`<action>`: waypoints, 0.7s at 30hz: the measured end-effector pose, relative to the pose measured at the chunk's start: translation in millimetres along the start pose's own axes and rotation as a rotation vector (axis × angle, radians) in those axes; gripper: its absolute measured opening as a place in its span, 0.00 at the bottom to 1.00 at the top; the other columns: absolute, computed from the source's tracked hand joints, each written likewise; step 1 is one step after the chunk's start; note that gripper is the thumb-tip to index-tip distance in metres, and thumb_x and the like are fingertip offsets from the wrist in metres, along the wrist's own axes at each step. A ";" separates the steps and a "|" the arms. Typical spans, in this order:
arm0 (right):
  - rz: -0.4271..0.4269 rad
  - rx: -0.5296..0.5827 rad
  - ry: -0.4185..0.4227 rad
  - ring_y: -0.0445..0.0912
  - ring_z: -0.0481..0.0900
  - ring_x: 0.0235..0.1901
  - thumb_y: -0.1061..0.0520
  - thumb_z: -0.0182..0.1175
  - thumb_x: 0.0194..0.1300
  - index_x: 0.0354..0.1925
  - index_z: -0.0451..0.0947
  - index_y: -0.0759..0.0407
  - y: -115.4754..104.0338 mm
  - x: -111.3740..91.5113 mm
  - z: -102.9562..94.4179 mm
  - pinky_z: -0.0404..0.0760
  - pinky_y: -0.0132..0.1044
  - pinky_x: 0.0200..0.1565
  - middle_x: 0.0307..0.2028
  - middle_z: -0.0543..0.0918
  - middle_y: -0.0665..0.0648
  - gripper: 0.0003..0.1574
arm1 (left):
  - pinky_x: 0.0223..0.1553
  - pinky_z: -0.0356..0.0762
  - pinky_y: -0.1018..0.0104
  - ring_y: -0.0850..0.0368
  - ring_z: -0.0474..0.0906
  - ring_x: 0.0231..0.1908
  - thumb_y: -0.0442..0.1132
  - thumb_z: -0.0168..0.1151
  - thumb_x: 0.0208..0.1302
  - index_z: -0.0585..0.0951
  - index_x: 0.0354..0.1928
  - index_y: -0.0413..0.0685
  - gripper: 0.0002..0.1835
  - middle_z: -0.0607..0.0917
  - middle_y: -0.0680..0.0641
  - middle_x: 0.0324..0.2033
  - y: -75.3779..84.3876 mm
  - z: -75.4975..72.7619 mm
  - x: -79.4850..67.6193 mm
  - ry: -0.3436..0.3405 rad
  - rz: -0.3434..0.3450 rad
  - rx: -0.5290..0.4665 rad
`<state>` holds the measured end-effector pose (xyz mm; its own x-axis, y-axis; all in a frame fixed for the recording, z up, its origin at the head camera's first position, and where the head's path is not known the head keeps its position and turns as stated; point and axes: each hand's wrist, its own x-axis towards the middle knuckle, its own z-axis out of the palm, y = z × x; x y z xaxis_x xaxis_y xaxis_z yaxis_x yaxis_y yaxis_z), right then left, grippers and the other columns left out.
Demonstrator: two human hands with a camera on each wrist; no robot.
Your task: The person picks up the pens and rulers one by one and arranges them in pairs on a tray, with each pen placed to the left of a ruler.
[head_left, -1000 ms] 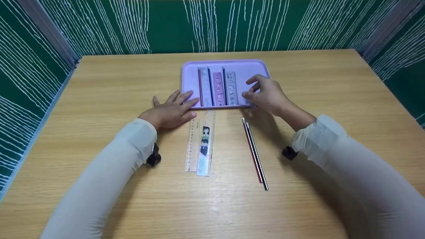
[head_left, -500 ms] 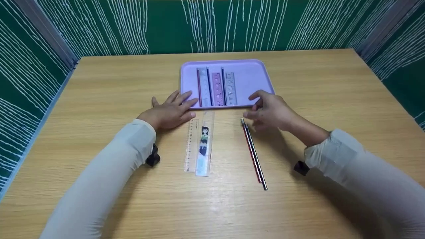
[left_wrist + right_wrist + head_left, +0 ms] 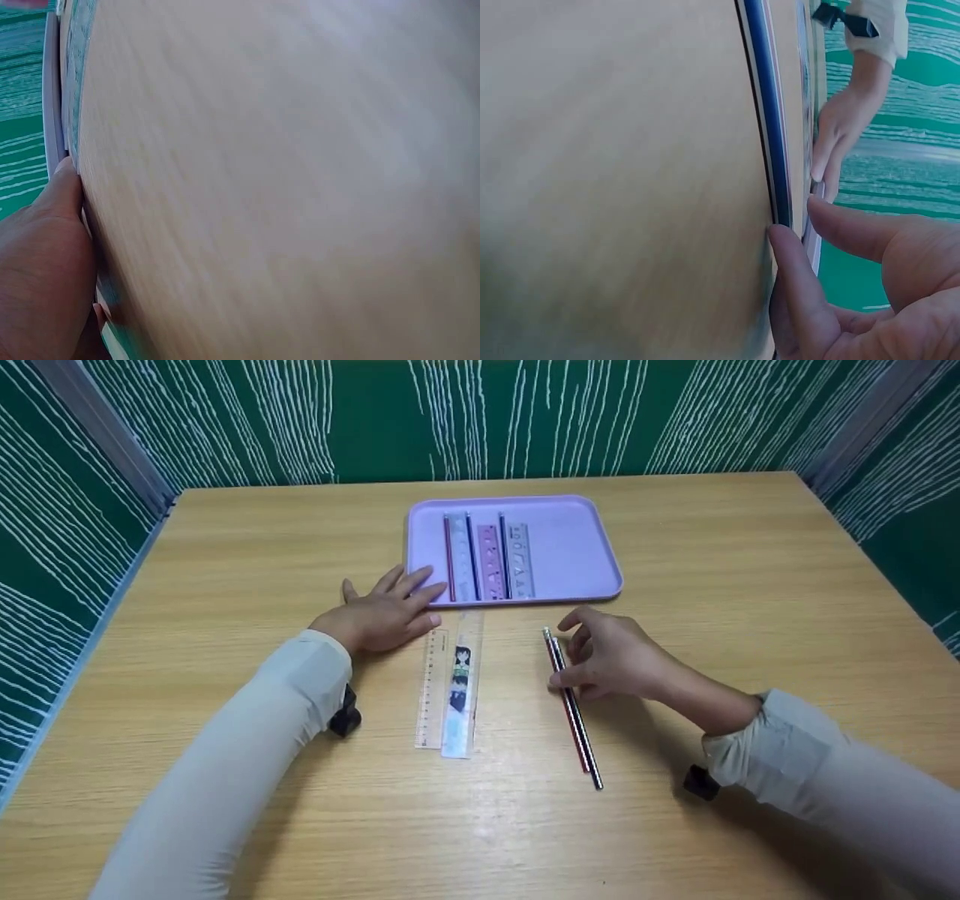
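Note:
My left hand (image 3: 379, 615) lies with spread fingers over the near left corner of a lilac tray (image 3: 574, 547). In the tray stand side by side a red pencil (image 3: 449, 561), a pale blue ruler (image 3: 463, 561), dark pencils (image 3: 473, 561), a pink stencil ruler (image 3: 490, 564) and a clear stencil ruler (image 3: 519, 559). My right hand (image 3: 615, 664) is over a dark striped pencil (image 3: 586, 742) and a red pencil (image 3: 577, 742) on the table. Its thumb overlaps them in the head view; thumb and forefinger are apart. The right wrist view shows a fingertip at a blue pencil (image 3: 769, 97).
Between the hands, two rulers lie on the wooden table (image 3: 300, 825): a clear one (image 3: 432, 690) and one with a cartoon figure (image 3: 460, 727). The tray's right part shows bare lilac surface. Green walls with white streaks (image 3: 375, 420) stand behind the table.
My right hand has moved from above the tray's right side toward me, down to the pencils on the table. The left hand, tray and rulers have stayed in place.

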<state>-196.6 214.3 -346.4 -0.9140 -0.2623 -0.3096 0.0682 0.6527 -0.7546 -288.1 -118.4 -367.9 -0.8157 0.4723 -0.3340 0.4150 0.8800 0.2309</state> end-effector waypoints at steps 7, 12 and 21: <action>-0.014 -0.020 0.009 0.51 0.88 0.39 0.59 0.81 0.50 0.64 0.68 0.64 3.5 -11.5 6.3 0.90 0.42 0.34 0.52 0.80 0.66 0.48 | 0.67 0.23 0.17 0.47 0.23 0.81 0.71 0.31 0.76 0.41 0.79 0.85 0.34 0.32 0.63 0.82 -0.5 0.8 0.8 0.002 0.007 0.003; -0.042 -0.066 0.023 0.53 0.86 0.44 0.61 0.80 0.51 0.62 0.70 0.66 5.8 -16.1 10.1 0.90 0.40 0.33 0.52 0.82 0.67 0.44 | 0.67 0.22 0.17 0.47 0.23 0.81 0.70 0.32 0.76 0.41 0.80 0.84 0.34 0.32 0.62 0.82 -0.5 1.1 0.8 0.005 0.000 0.003; -0.058 -0.129 0.036 0.53 0.84 0.45 0.66 0.77 0.52 0.60 0.74 0.67 7.1 -17.8 14.1 0.89 0.38 0.32 0.50 0.84 0.65 0.37 | 0.67 0.21 0.17 0.47 0.23 0.81 0.71 0.32 0.75 0.41 0.79 0.86 0.34 0.32 0.63 0.82 -0.5 1.2 0.4 0.005 0.002 -0.006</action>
<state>-174.2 213.6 -354.4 -0.9286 -0.2785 -0.2451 -0.0352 0.7238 -0.6891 -288.2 -118.5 -369.2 -0.8169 0.4741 -0.3285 0.4146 0.8786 0.2370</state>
